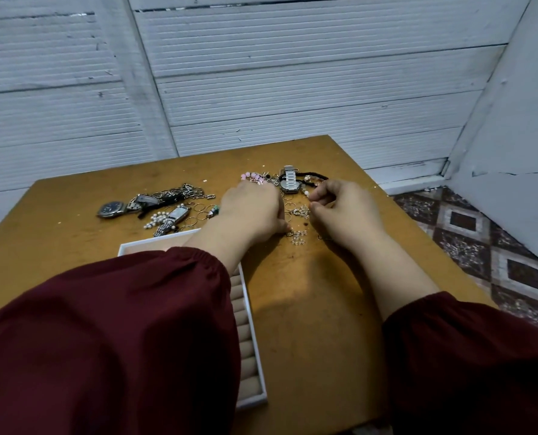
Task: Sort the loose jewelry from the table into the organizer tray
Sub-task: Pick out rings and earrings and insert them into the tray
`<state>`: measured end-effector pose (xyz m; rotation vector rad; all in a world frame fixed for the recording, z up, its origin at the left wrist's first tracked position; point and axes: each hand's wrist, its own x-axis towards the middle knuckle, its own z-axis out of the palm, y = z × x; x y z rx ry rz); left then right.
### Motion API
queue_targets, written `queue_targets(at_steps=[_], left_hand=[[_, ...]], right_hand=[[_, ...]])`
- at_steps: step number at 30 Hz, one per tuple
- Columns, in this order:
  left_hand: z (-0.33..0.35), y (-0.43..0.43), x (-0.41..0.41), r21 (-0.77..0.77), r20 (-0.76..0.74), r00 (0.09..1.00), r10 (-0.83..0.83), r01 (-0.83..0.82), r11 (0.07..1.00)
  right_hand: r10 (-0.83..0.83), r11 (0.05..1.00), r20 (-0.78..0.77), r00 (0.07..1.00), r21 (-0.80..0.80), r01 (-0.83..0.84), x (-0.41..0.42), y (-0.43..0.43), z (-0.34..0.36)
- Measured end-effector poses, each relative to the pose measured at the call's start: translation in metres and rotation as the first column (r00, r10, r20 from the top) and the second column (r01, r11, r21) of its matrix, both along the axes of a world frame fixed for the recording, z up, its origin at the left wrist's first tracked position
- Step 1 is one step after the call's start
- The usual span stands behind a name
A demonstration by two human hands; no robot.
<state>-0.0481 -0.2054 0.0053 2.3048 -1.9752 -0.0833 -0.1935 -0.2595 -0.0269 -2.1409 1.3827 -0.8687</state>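
On the desk (308,309) the organizer tray (252,401) lies under the left forearm, behind the left hand (252,211). This hand is palm down with curled fingers; I cannot tell if it holds something. The right hand (346,208) seems to pinch, but what it pinches is too small to see. Crystal earrings (296,237) lie between both hands, nearer the left thumb.

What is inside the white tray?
In the white tray, beige padded ring rolls line the right side, with no jewelry showing. The red sleeve covers the rest.
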Motion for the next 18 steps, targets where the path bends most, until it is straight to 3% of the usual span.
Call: queue_targets(at_steps=[13, 18], left_hand=[[-0.005, 0.004, -0.004, -0.023, -0.057, 0.998, -0.036, 0.034, 0.999], [-0.005, 0.006, 0.003, -0.088, -0.098, 0.994, -0.055, 0.046, 0.995]], right_hand=[[-0.001, 1.000, -0.082, 0.997, -0.021, -0.001, 0.000, 0.002, 0.002], [0.047, 0.998, -0.220, 0.974, -0.020, -0.052, 0.004, 0.000, 0.003]])
